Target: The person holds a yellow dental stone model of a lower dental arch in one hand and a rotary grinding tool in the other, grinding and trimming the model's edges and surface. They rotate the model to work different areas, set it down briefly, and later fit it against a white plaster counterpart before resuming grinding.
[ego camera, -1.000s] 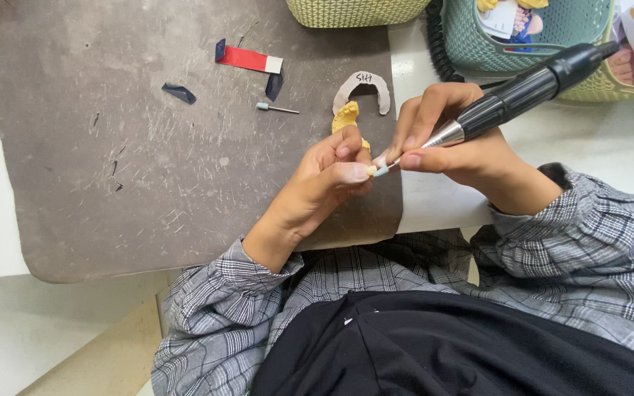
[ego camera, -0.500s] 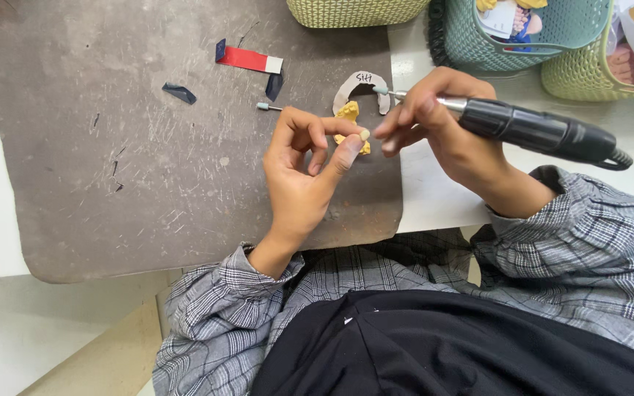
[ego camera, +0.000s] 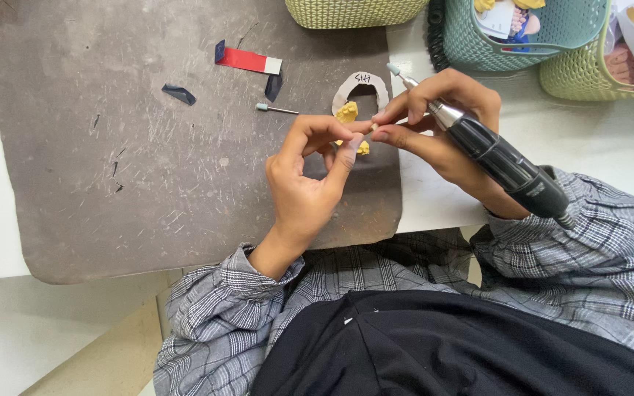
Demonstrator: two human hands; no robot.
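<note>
My left hand (ego camera: 310, 172) hovers over the right part of a dark grey mat (ego camera: 111, 169), its thumb and forefinger pinching a tiny pale piece (ego camera: 373, 127). My right hand (ego camera: 445, 121) grips a black rotary handpiece (ego camera: 504, 165) whose silver neck and small pale bur tip (ego camera: 393, 69) point up and to the left. The right hand's fingertips meet those of the left at the tiny piece. Just behind the fingers lie a yellow dental cast (ego camera: 348, 114) and a grey arch-shaped base (ego camera: 362, 86).
On the mat lie a red strip with dark and white ends (ego camera: 247, 61), a small dark scrap (ego camera: 179, 93), another dark scrap (ego camera: 273, 86) and a loose bur (ego camera: 276, 109). Woven baskets stand at the back: yellow-green (ego camera: 354, 11), teal (ego camera: 530, 33), and yellow-green at far right (ego camera: 603, 70).
The right hand has turned the handpiece so that its tip now points up and away, its body running down to the right. Both hands have drawn their fingertips together on the tiny piece.
</note>
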